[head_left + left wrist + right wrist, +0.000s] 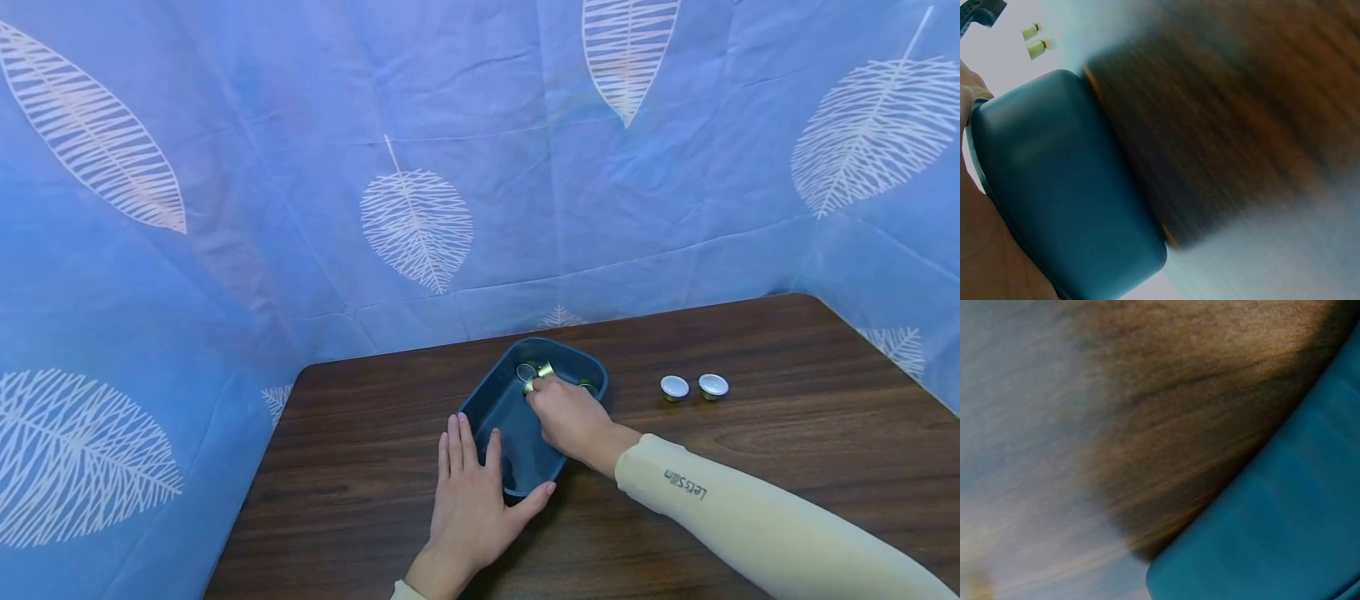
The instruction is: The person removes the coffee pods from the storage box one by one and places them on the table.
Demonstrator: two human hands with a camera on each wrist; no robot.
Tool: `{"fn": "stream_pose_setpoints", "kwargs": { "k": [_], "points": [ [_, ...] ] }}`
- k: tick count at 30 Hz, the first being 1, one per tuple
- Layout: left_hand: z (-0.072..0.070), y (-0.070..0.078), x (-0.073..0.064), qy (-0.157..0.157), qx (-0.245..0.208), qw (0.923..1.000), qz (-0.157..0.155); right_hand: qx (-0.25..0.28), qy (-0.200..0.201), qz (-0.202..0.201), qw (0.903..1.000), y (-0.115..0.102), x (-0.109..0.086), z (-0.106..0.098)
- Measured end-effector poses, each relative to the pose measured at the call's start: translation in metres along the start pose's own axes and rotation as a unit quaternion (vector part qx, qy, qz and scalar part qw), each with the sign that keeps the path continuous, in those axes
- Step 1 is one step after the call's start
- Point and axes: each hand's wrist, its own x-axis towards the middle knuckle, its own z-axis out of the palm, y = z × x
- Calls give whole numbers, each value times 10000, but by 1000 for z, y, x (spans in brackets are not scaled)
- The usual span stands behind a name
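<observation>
A dark teal tray [517, 433] stands at an angle on the brown table. My left hand [472, 508] rests at its near left corner, fingers straight and spread, thumb along the near rim. In the left wrist view the tray's outer wall [1066, 181] fills the middle, the hand beside its rim. My right hand [570, 412] reaches into the tray's far end with curled fingers, pinching a small gold coffee capsule [528, 387]; the fingers partly hide it. Beside it in the tray lie more capsules [527, 372]. The right wrist view shows only the tray wall [1272, 531] and table.
Two gold capsules with white lids, a left one [674, 387] and a right one [712, 386], stand on the table [780, 450] right of the tray. A blue curtain [495, 217] with white leaf prints hangs behind the table.
</observation>
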Motion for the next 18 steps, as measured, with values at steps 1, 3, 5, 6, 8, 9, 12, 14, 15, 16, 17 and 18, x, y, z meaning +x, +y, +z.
{"fn": "stream_pose_setpoints", "kwargs": {
  "k": [1, 3, 5, 6, 8, 9, 12, 14, 15, 16, 17, 18],
  "points": [
    [0, 0, 0, 3, 16, 10000, -1, -17, 26, 30, 10000, 0, 0, 0],
    [0, 0, 0, 12, 33, 10000, 6, -51, 109, 80, 9999, 0, -1, 0],
    [0, 0, 0, 29, 48, 10000, 19, -39, 230, 89, 9997, 0, -1, 0],
    [0, 0, 0, 40, 43, 10000, 26, -38, 296, 78, 9995, 0, -2, 0],
    [0, 0, 0, 62, 23, 10000, 35, -5, 360, 72, 9993, 0, -2, 0],
    [0, 0, -1, 68, -4, 10000, 37, 24, 375, 71, 9993, 1, -3, 1],
    [0, 0, -1, 85, -50, 9999, 37, 65, 348, 94, 9993, 1, -3, 1],
    [0, 0, -1, 83, -62, 9999, 37, 62, 297, 121, 9995, 1, -3, 1],
    [0, 0, -1, 76, -60, 9999, 37, 44, 288, 120, 9995, 1, -3, 1],
    [0, 0, -1, 69, -62, 9999, 39, 12, 290, 113, 9995, 1, -3, 2],
    [-1, 0, -1, 49, -76, 10000, 32, -26, 295, 96, 9995, 1, -3, 2],
    [-1, 0, -2, 36, -85, 10000, 29, -71, 309, 73, 9995, 1, -3, 2]
  ]
}}
